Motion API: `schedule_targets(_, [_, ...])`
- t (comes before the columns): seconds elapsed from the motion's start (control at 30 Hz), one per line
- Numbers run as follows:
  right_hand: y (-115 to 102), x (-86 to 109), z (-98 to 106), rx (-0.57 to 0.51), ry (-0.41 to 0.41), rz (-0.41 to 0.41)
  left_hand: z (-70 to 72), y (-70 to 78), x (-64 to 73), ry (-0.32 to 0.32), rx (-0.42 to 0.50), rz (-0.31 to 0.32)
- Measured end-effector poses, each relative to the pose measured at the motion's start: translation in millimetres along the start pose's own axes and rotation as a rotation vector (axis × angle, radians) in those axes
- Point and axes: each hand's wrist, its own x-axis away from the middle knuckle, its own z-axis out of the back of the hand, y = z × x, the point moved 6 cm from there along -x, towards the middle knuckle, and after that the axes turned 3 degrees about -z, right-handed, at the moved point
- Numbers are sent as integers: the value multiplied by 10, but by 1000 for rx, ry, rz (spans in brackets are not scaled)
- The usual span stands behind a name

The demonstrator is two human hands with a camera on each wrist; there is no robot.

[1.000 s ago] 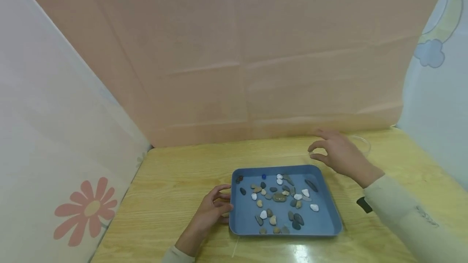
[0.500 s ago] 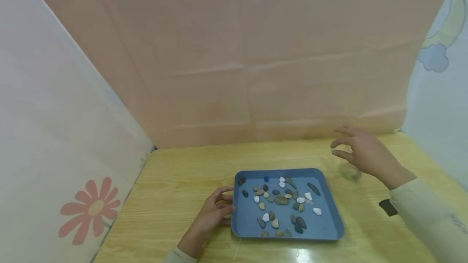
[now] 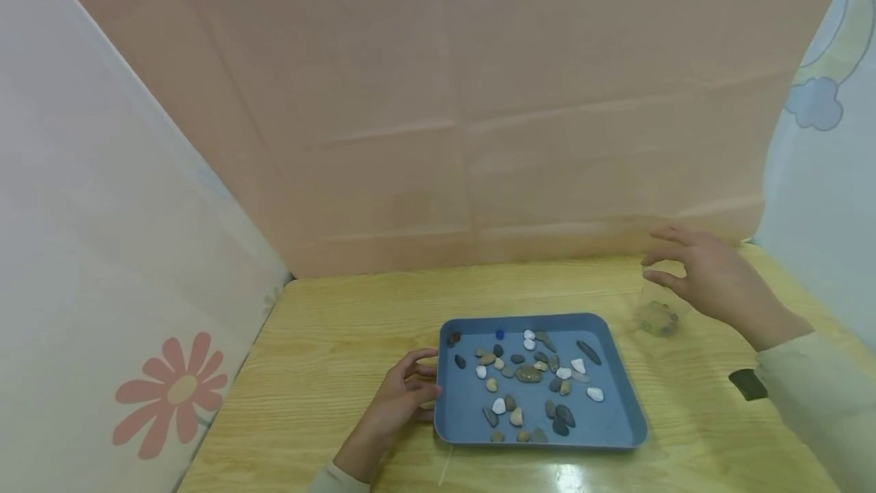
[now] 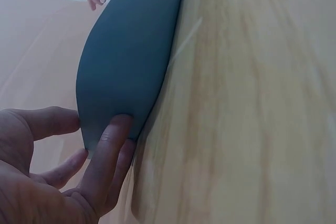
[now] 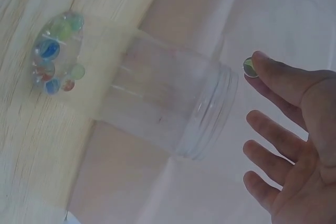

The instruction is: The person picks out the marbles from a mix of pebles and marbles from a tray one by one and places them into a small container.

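A blue tray (image 3: 472, 432) holding scattered pebbles (image 3: 529, 374) lies on the table. My left hand (image 3: 400, 398) rests at its left side, fingertips touching the outer wall, as the left wrist view shows with the tray wall (image 4: 126, 51). In the right wrist view my right hand (image 5: 299, 129) pinches a greenish glass marble (image 5: 249, 68) between thumb and index finger, its other fingers spread. The marble is just off the mouth of a clear jar (image 5: 163, 98) with several marbles (image 5: 49, 49) at its bottom. In the head view the hand partly covers the jar (image 3: 658, 318).
A blue bead or marble (image 3: 500, 334) sits among the pebbles near the tray's back wall. Wooden table (image 3: 342, 341) surrounds the tray. A plain pinkish sheet (image 3: 438, 135) hangs behind, with patterned cloths on both sides.
My right hand has moved right, from behind the tray's back right corner to above the jar, still pinching the marble. The left hand stays at the tray.
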Motion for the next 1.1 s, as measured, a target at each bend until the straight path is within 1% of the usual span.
schedule_targets(0.23, [96, 40, 57, 9, 38, -9, 11, 5, 2, -1, 2, -2])
schedule_targets(0.43, [133, 57, 43, 20, 18, -36, 22, 13, 12, 0, 5, -1])
schedule_targets(0.6, [118, 59, 37, 17, 6, -49, 27, 11, 10, 0, 4, 0])
schedule_targets(0.87, [-22, 38, 31, 13, -4, -41, 14, 12, 11, -3, 6, 0])
schedule_targets(1.0, [-147, -5, -14, -1, -31, -43, 10, 18, -3, -4, 10, 0])
schedule_targets(1.1, [-280, -42, -60, -10, -39, -31, 11, 23, -4, -5, 7, -1])
